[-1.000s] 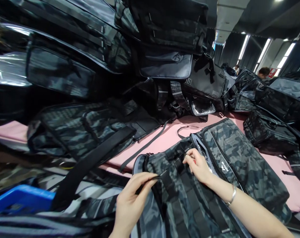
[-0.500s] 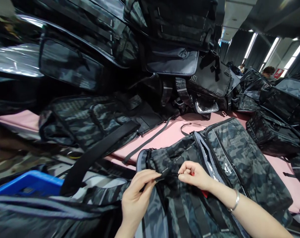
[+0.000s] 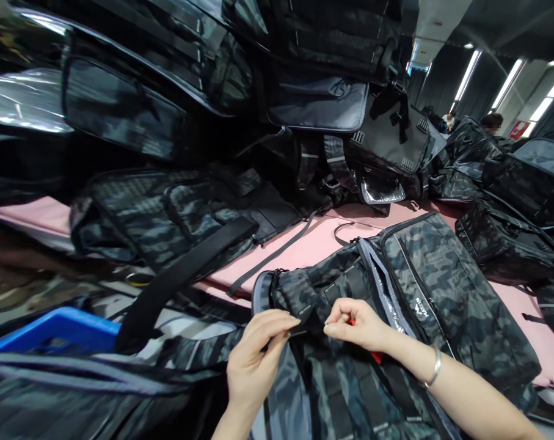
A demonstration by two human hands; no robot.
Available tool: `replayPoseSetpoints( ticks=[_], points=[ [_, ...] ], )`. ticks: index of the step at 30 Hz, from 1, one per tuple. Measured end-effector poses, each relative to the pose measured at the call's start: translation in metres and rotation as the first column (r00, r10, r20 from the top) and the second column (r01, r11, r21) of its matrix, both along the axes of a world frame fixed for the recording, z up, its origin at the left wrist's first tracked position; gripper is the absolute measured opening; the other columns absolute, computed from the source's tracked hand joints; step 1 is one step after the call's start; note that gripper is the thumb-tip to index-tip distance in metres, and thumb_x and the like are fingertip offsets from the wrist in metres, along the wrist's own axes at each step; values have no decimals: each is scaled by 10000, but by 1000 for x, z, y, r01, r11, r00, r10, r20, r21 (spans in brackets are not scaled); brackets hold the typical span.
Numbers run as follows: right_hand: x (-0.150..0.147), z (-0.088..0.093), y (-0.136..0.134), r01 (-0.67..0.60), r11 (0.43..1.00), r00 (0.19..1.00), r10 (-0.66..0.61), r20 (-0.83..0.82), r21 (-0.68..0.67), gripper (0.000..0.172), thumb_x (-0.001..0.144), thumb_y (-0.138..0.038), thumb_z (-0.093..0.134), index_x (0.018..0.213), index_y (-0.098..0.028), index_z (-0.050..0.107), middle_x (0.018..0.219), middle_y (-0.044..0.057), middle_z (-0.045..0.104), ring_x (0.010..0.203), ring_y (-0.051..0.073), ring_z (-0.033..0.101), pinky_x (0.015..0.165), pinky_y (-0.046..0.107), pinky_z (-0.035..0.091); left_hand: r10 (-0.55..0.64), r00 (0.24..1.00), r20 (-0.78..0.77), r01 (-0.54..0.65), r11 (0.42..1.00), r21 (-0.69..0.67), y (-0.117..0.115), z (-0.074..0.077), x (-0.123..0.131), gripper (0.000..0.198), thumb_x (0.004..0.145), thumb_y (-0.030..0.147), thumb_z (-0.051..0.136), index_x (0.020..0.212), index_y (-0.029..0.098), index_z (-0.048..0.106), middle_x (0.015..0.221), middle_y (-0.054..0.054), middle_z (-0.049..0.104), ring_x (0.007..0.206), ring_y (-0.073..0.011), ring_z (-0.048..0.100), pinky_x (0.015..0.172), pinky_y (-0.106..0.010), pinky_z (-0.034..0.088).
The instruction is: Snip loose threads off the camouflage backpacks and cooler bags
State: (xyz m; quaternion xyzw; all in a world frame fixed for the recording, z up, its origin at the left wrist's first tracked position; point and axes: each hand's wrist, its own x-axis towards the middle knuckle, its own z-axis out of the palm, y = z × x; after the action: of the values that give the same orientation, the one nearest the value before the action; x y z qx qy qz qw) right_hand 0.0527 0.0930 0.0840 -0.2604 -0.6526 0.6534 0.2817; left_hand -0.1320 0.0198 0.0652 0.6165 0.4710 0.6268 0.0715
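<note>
A grey-black camouflage backpack lies in front of me, with a logo on its upper pocket and a zipped opening along its middle. Above its near-left part, my left hand is closed in a pinch of thumb and fingers; whatever may be between the tips is too small to make out. Facing it, my right hand is closed, thumb against forefinger. A red object is tucked in the right palm, showing between the fingers and below the hand; its kind is mostly hidden. The two hands are a short gap apart.
Stacked dark bags rise behind and at the left. Another camouflage backpack lies on the pink tabletop, its black strap hanging over the edge. A blue crate stands at lower left. More bags lie at right.
The dark strip that stretched between my fingertips no longer shows there. Both hands stay pinched at nearly the same spot, and the view has shifted slightly.
</note>
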Motion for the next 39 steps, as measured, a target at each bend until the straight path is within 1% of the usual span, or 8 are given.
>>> replayPoseSetpoints(
  ticks=[11,15,19,22,25,29,31,39],
  points=[
    [-1,3,0,-22,995,999,25,24,-92,482,593,-573,751,664,-162,510,511,-86,427,466,48,302,461,199,219,26,1000,1,-26,1000,-6,0,0,0,158,816,151,555,807,241,685,782,-16,653,787,-156,606,737,-285,494],
    [-1,3,1,-43,995,999,41,-15,-90,450,675,-580,679,651,-178,477,472,-102,356,426,46,248,437,201,192,52,999,5,-51,997,-58,-1,1,1,125,815,216,569,786,234,689,776,-30,658,786,-172,609,741,-303,497],
    [1,2,-3,164,981,986,-163,-21,101,346,747,-501,628,716,-183,496,540,-71,424,465,66,327,465,208,259,164,987,2,-158,953,-259,0,3,6,165,793,352,589,759,218,680,787,-31,668,766,-182,607,748,-308,487],
    [3,2,-7,302,866,944,-330,4,399,227,791,-401,605,774,-189,526,601,-41,489,516,92,421,502,220,318,287,956,63,-231,866,-444,3,7,7,290,768,468,561,713,197,651,743,-23,660,721,-185,592,704,-294,471],
    [6,-2,-9,244,712,926,-373,60,658,199,836,-387,569,835,-187,575,616,-21,526,506,106,458,512,235,343,286,950,123,-173,816,-552,7,13,6,341,734,515,553,662,188,618,677,-5,628,662,-170,560,624,-264,438],
    [5,-10,-10,130,531,937,-342,71,837,252,896,-401,505,907,-171,607,662,25,599,541,134,530,549,253,381,237,955,179,-92,808,-582,8,19,5,340,717,510,556,653,181,612,650,2,605,645,-158,533,602,-250,415],
    [3,-12,-10,125,491,933,-353,66,862,262,911,-401,488,921,-167,608,699,44,626,576,144,562,568,254,396,221,956,194,-70,811,-580,7,19,8,329,720,497,557,657,179,612,651,1,603,645,-156,528,608,-249,416],
    [3,-3,-9,167,613,908,-400,121,772,236,913,-383,464,841,-198,591,736,41,632,641,154,575,586,258,399,180,969,172,-55,829,-557,5,22,9,314,724,496,558,688,188,609,684,-5,610,686,-171,546,651,-263,431]
  ],
)
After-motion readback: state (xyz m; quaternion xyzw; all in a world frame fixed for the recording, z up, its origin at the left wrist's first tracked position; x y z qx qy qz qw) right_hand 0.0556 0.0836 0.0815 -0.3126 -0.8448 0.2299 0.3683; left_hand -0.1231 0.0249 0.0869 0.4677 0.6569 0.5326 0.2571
